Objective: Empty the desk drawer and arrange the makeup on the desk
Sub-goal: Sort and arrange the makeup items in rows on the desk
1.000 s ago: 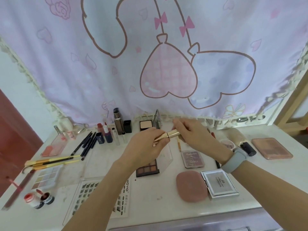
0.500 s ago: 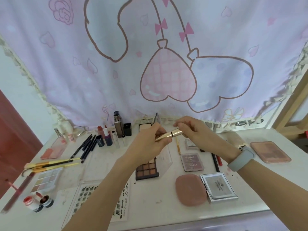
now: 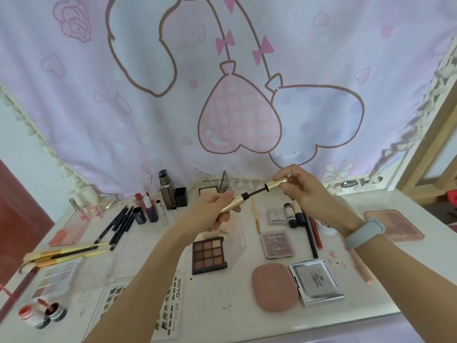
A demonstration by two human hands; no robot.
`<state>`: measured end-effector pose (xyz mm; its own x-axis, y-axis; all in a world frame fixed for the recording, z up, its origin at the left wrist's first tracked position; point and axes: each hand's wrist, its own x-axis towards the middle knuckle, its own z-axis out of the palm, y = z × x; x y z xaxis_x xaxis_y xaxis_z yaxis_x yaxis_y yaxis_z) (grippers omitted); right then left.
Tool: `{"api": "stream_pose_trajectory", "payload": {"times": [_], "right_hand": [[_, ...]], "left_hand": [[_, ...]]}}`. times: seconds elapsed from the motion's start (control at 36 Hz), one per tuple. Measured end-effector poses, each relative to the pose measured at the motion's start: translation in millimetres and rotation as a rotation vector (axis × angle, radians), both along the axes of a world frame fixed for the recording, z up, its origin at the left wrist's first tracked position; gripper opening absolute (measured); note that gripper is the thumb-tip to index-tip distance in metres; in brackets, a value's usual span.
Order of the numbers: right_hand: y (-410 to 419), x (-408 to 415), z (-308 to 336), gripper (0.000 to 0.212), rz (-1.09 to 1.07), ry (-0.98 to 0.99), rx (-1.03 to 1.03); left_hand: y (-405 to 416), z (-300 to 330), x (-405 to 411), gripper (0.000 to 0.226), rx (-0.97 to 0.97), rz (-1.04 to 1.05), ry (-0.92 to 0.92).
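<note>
Mascara tube (image 3: 231,206) gripped in the left hand (image 3: 212,211), fingers curled round its gold barrel, held in the air at frame centre above the white table (image 3: 222,305). Gold cap (image 3: 278,184) pinched between thumb and fingers of the right hand (image 3: 300,188), pulled partly out, with the black wand stem (image 3: 256,192) bridging the gap; brush tip apparently inside the tube neck, though too small to tell.

Risks from here, as judgement only:
- Wet brush coming free and flicking or dripping black product onto what lies directly below: the open brown eyeshadow palette (image 3: 209,254), its clear lid, or the purple palette (image 3: 278,244) to the lower right.
- Smearing the stem across knuckles if the two halves come out of line.
- Slipping of the smooth tapered barrel from the left grip, then rolling among the pencils (image 3: 118,225) at left or off the near edge.
- Brushing the upright bottle (image 3: 166,191) and small tubes at the back with a forearm while lowering either half, toppling them in a row.
- Leaving the tube open, so that it dries out and cannot be laid down cleanly.

Safer course: pushing the wand straight back in, twisting shut, then setting it down in a bare patch near the centre.
</note>
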<state>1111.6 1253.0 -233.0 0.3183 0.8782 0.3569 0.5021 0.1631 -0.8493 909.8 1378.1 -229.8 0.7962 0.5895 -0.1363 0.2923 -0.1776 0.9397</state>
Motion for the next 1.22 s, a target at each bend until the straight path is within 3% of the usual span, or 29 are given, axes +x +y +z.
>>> {"api": "stream_pose_trajectory", "payload": {"times": [0.25, 0.58, 0.75, 0.83, 1.03, 1.11, 1.22], "right_hand": [[-3, 14, -13, 0.028, -0.050, 0.154, -0.015], [1, 47, -13, 0.030, -0.190, 0.345, 0.167], [9, 40, -6, 0.018, -0.212, 0.252, 0.191], [15, 34, -5, 0.015, -0.291, 0.277, 0.226], [20, 38, -25, 0.011, -0.386, 0.304, 0.122], [20, 42, -34, 0.013, -0.394, 0.306, 0.087], [20, 46, -43, 0.012, -0.389, 0.313, 0.058]], "left_hand": [[1, -2, 11, 0.050, 0.010, -0.031, 0.052], [15, -8, 9, 0.046, -0.035, 0.075, -0.020], [15, -2, 37, 0.024, -0.165, 0.206, -0.046], [8, -9, 53, 0.028, -0.004, 0.103, 0.031], [3, -22, 82, 0.005, 0.159, 0.083, 0.205], [5, -25, 97, 0.031, 0.340, 0.104, 0.323], [8, -31, 111, 0.040, 0.499, 0.074, 0.518]]}}
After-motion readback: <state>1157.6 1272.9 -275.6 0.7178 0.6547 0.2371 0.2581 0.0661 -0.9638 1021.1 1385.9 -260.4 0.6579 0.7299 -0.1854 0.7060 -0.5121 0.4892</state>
